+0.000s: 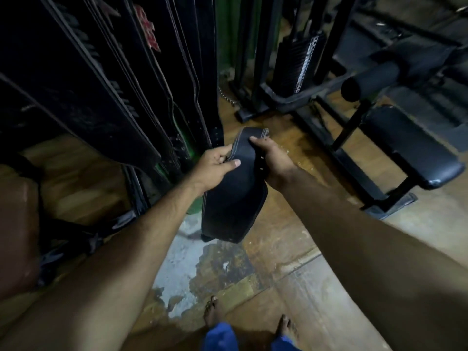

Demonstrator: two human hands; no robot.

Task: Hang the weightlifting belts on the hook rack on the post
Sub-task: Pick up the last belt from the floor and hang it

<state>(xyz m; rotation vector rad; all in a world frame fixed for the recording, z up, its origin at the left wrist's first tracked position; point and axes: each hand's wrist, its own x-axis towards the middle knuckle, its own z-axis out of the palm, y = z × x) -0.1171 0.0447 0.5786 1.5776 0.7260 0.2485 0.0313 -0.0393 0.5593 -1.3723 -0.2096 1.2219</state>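
Black leather belt [235, 198], white-stitched, wide and curved, mid-frame | left hand [215, 165] pinches its upper edge, thumb on top | right hand [273, 160] grips the strap end (holes visible) | belt body hangs below both grips | hung belts [106, 72] upper left.

Gym, weight stack [298, 59], padded bench [410, 153], hanging belts [106, 72]

My left hand [215, 164] and right hand [274, 162] grip black belt [235, 198] | hanging belts [106, 72] just left | worn floor [291, 262] below
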